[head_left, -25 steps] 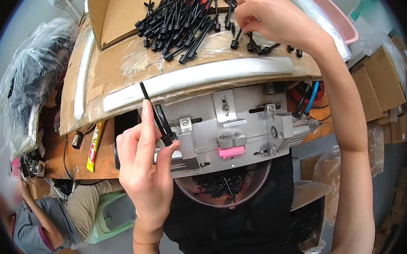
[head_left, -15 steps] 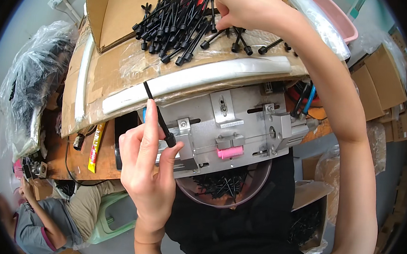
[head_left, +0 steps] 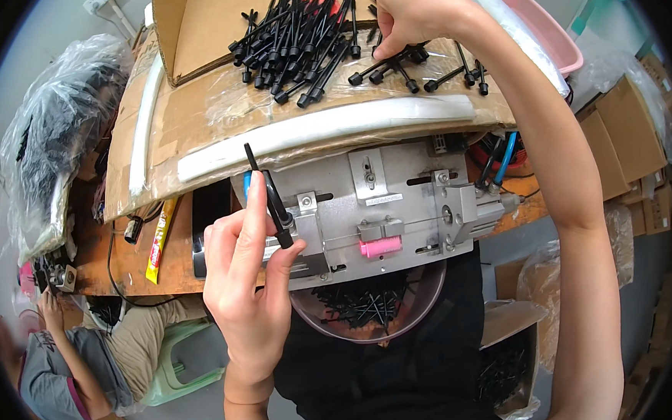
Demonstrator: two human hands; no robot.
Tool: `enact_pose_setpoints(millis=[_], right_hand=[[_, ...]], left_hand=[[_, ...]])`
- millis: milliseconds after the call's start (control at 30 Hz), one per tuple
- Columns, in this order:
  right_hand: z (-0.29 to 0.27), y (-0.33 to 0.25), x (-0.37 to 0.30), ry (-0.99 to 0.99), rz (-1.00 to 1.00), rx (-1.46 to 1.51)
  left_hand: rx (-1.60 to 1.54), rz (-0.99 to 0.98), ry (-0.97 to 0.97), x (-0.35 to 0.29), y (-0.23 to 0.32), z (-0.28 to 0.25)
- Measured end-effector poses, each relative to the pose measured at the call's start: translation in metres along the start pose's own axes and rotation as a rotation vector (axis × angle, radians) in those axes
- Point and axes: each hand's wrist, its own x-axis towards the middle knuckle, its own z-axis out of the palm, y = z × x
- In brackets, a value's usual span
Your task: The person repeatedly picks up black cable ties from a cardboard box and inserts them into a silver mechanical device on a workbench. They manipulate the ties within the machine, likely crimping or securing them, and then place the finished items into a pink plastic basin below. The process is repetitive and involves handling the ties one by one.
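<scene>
My left hand (head_left: 248, 282) is raised in front of a metal fixture. Its thumb and fingers pinch a thin black rod with a thick head (head_left: 280, 214), tilted with its thin end up and away. At the far side my right hand (head_left: 409, 18) reaches down over loose black rods (head_left: 395, 69) on a cardboard surface (head_left: 203, 121). Its thumb and forefinger are closed at them; what they hold is hidden. Left of that hand lies a dense pile of the same black rods (head_left: 292, 49). The grey fixture (head_left: 338, 179) carries metal blocks and a pink cylinder (head_left: 381, 247).
Below the fixture, a clear bowl (head_left: 422, 315) holds many black rods. White foam strip (head_left: 325, 136) edges the cardboard. A yellow tube (head_left: 160, 241) lies on the wooden table (head_left: 106, 265). At the left sits another person (head_left: 72, 371). An open box (head_left: 509, 340) of black parts stands at right.
My right hand has shifted slightly right and nearer among the loose rods, some of which have moved. My left hand stays nearly in place, its rod turned a little. The view has shifted slightly.
</scene>
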Motion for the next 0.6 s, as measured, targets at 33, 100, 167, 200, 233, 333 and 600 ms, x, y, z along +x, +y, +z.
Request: enact_pose_setpoints(millis=[33,100,167,200,233,333,600], right_hand=[[0.002,0.002,0.001,-0.002,0.013,0.028],[0.003,0.004,0.006,-0.03,0.027,0.033],[0.0,0.003,0.012,-0.08,0.031,-0.015],[-0.002,0.002,0.011,-0.082,0.026,-0.01],[-0.006,0.0,0.009,-0.083,0.022,-0.007],[-0.006,-0.003,0.0,0.005,-0.01,-0.009],[0.024,-0.022,-0.012,0.282,-0.102,-0.405]], left_hand=[[-0.008,0.004,-0.002,-0.001,0.0,0.0],[-0.024,0.012,-0.008,-0.001,0.001,0.0],[-0.026,0.003,-0.021,-0.002,0.003,-0.001],[-0.027,0.0,-0.028,-0.002,0.003,-0.001],[-0.026,0.007,-0.023,-0.002,0.003,-0.001],[-0.01,0.023,0.0,-0.003,0.005,-0.005],[-0.013,0.024,0.013,-0.007,-0.001,-0.005]])
